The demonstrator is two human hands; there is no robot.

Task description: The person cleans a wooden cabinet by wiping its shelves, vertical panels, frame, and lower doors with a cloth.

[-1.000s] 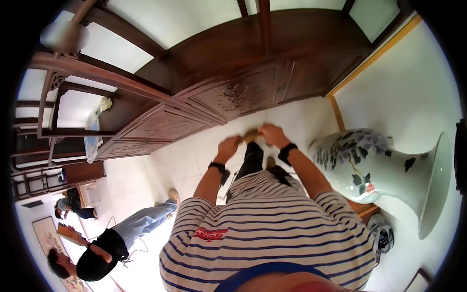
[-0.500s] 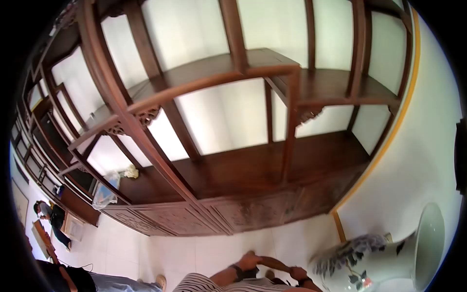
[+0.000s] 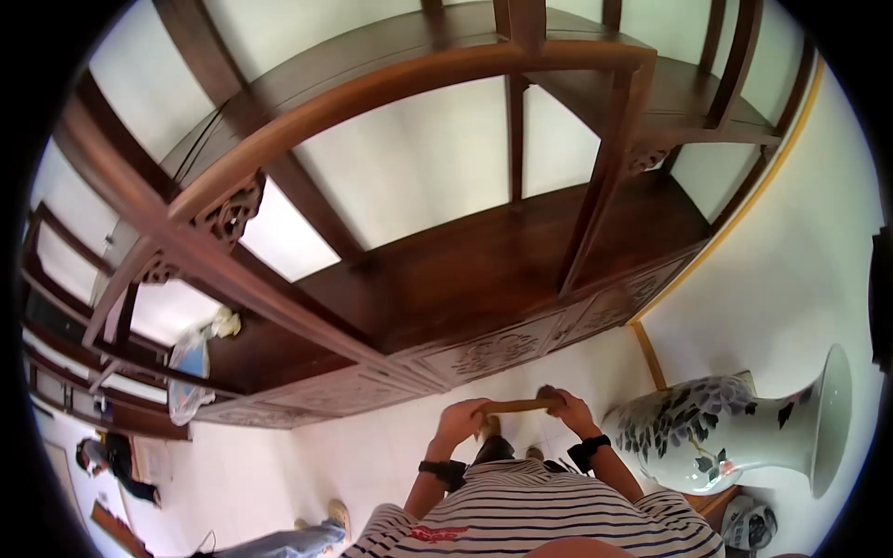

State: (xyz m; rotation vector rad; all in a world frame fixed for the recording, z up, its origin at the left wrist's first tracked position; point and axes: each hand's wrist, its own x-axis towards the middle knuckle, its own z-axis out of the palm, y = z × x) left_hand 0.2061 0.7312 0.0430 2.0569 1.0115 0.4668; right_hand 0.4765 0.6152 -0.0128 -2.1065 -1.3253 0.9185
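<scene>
My left hand [image 3: 458, 424] and my right hand [image 3: 575, 412] are raised in front of my striped shirt, each closed on one end of a brown strip [image 3: 517, 406]. The strip is stretched between them; whether it is folded cloth or something stiffer, I cannot make out. A dark band sits on each wrist. Just beyond my hands stands a dark wooden display shelf [image 3: 446, 279] with carved lower doors [image 3: 498, 355]. Neither hand touches it.
A tall white vase [image 3: 688, 437] with dark painted flowers stands close on my right, a grey plastic bag [image 3: 749, 523] beside it. A plastic bag [image 3: 189, 377] and a crumpled pale cloth [image 3: 225, 323] lie on the shelf's left. People [image 3: 119, 470] are at the lower left.
I have come closer to the shelf, and its frame looms larger. My hands have risen into fuller view, with the brown strip now held straighter between them.
</scene>
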